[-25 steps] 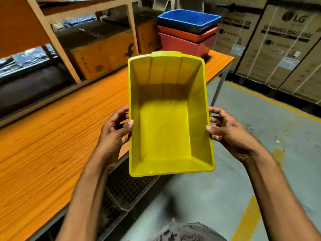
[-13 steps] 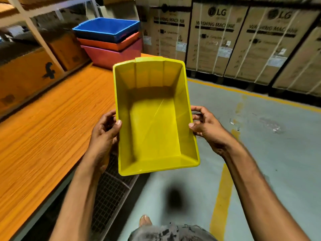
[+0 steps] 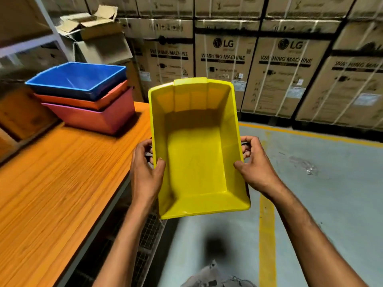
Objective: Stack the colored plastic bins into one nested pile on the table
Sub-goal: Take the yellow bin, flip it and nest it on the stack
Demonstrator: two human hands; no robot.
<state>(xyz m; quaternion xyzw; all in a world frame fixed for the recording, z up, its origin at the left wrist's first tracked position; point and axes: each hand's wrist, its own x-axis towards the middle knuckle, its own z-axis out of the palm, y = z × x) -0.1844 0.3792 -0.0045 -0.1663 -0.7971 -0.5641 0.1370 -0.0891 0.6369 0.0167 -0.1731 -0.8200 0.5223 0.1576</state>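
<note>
I hold an empty yellow bin (image 3: 196, 154) in the air, just right of the table's edge, its open side facing me. My left hand (image 3: 145, 172) grips its left rim with the thumb inside. My right hand (image 3: 256, 164) grips the right rim the same way. On the far end of the orange table (image 3: 58, 175) stands a nested pile: a blue bin (image 3: 78, 79) on top, an orange bin (image 3: 83, 103) under it, a pink bin (image 3: 93, 117) at the bottom. The pile lies to the left of and beyond the yellow bin.
Stacked cardboard washing machine boxes (image 3: 223, 65) form a wall behind the table's end. An open carton (image 3: 97, 38) sits behind the pile. A shelf frame (image 3: 47, 23) runs along the table's far left side. The grey floor (image 3: 321, 193) with yellow lines lies to the right.
The view has swung right and I have moved nearer to the pile; it now appears larger and to the left. Both hands keep their hold on the yellow bin.
</note>
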